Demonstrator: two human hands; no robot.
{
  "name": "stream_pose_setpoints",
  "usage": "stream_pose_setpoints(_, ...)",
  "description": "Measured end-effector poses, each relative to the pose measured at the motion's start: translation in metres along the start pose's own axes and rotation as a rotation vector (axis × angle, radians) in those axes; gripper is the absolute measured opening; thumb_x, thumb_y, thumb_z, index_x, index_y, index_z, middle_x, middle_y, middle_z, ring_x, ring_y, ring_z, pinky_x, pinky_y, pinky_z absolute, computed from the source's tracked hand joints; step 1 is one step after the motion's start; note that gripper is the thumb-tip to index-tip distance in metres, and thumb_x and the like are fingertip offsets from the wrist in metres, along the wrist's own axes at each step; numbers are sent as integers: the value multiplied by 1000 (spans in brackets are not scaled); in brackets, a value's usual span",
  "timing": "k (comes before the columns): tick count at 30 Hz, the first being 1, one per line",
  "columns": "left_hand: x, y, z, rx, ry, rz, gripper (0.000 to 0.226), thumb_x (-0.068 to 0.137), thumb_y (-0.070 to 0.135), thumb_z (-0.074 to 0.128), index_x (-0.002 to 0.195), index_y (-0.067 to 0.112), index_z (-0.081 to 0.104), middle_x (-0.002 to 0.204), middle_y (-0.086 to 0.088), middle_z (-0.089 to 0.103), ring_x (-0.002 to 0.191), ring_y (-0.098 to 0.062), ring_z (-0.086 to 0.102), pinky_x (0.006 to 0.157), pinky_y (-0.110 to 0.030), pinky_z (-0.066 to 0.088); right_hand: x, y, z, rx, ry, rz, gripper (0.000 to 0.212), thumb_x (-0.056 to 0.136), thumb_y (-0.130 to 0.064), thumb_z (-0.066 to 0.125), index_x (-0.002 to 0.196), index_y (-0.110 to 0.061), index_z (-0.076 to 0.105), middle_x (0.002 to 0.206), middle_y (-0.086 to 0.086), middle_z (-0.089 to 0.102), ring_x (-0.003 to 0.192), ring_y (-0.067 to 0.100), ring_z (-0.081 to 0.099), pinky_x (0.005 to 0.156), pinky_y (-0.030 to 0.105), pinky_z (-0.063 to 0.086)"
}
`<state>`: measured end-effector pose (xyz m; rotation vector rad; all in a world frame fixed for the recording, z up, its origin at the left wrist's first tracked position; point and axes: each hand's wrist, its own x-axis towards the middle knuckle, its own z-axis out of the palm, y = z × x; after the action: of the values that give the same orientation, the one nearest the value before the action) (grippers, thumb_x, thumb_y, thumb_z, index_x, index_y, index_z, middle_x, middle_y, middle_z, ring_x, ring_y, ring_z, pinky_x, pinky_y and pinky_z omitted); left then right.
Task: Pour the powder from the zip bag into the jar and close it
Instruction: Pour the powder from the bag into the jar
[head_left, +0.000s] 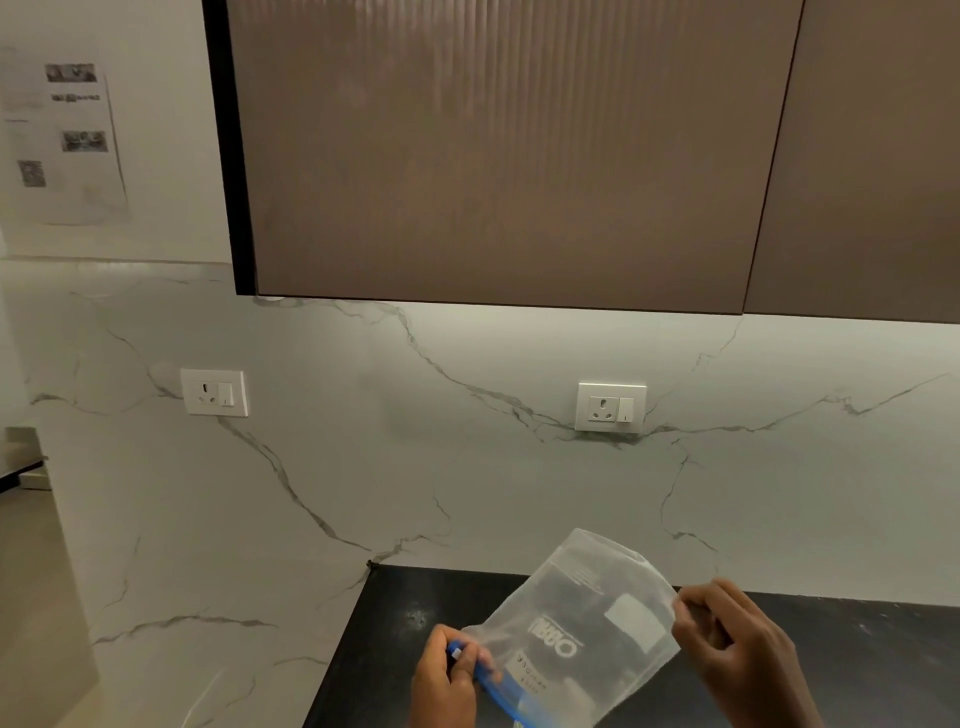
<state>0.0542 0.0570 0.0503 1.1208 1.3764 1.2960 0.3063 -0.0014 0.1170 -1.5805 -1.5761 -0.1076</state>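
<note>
A clear zip bag (582, 623) with a blue zip strip (498, 691) and printed lettering is held up over the black counter (384, 654), its zip end pointing down and left. My left hand (447, 680) pinches the blue zip end at the bag's lower left. My right hand (737, 644) pinches the bag's right edge. The bag looks flat and see-through; I cannot make out powder in it. No jar is in view.
A white marble backsplash (363, 467) rises behind the counter, with two wall sockets (214, 392) (611, 408). Brown upper cabinets (509, 156) hang overhead. A printed sheet (62, 135) is stuck on the wall at upper left.
</note>
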Motion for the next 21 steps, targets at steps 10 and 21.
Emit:
stream_pose_setpoints(10,-1,2,-1,6,-1,29,9,94,-6,49,87,-11,52,71,-19,66,76,-37,67,81,-45,58,-9,7,4,-15,-19,-6,35,70,-4,78,65,-33,58,61,-16,52,64,5,51,57,7,41)
stream_pose_setpoints(21,0,0,2,4,10,46,11,94,-3,51,84,-7,53,71,-20,68,73,-36,68,80,-49,58,-10,10,1,-11,11,41,32,71,-6,76,66,-33,58,61,-17,51,64,5,50,60,9,41)
